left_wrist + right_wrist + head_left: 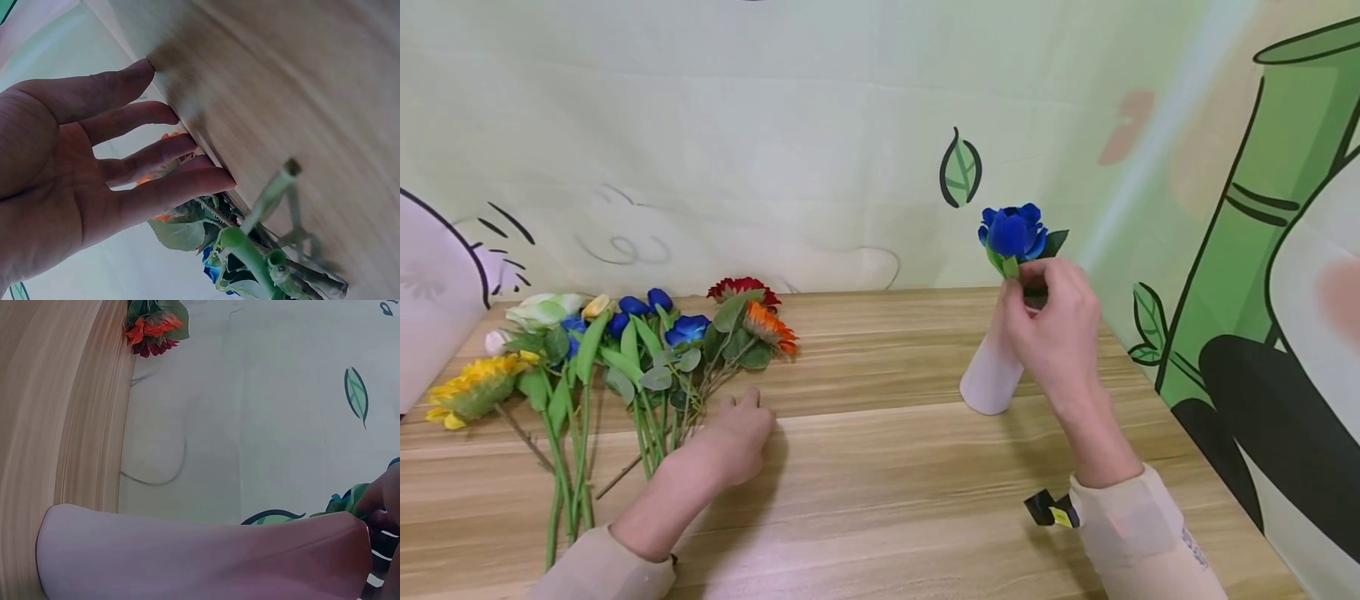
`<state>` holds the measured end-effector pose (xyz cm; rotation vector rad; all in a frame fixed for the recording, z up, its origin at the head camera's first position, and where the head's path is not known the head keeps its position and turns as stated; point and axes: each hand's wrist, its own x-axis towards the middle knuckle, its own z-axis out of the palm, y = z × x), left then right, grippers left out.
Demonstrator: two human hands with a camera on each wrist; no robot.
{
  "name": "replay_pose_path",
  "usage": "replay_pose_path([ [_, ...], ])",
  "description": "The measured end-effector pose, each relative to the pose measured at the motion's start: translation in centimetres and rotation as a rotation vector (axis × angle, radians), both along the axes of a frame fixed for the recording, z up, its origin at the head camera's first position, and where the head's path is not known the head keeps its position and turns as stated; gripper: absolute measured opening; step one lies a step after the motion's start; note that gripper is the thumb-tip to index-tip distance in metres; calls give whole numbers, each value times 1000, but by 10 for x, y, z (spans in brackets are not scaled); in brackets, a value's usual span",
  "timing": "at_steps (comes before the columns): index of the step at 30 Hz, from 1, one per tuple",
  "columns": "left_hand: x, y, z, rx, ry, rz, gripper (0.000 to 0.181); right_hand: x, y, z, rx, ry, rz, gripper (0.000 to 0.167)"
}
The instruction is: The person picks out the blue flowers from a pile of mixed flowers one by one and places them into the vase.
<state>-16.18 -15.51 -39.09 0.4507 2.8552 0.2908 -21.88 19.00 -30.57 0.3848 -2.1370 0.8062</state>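
Blue flowers (1013,233) with green leaves stand at the mouth of a tall pale vase (991,379). My right hand (1060,329) pinches the green part just under the blooms, at the vase's rim; in the right wrist view the fingers (377,499) touch the green beside the rim of the vase (206,556). My left hand (730,442) is at the table, right of the flower stems, holding nothing. In the left wrist view the left hand (106,162) has its fingers extended and slightly bent, near cut green stems (250,250).
At the left lie a yellow sunflower (475,387), white blooms (546,310), blue tulips (658,300), an orange flower (769,327) and a red flower (745,289). A printed cloth (850,125) hangs behind the wooden table (880,500). A small black item (1041,507) is by the right sleeve.
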Motion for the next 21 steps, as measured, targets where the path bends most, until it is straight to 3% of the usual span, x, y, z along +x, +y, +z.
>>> replay_pose_path([
  [7, 1, 0, 0, 2, 8, -2, 21, 0, 2, 0, 17, -66, -41, 9],
  [11, 0, 0, -1, 4, 6, 1, 20, 1, 2, 1, -3, -73, -33, 18],
  [15, 0, -1, -1, 1, 4, 2, 19, 1, 1, 3, -50, -44, -10, 24],
  [21, 0, 0, 0, 7, 0, 6, 20, 1, -1, 3, -50, 25, 12, 11],
])
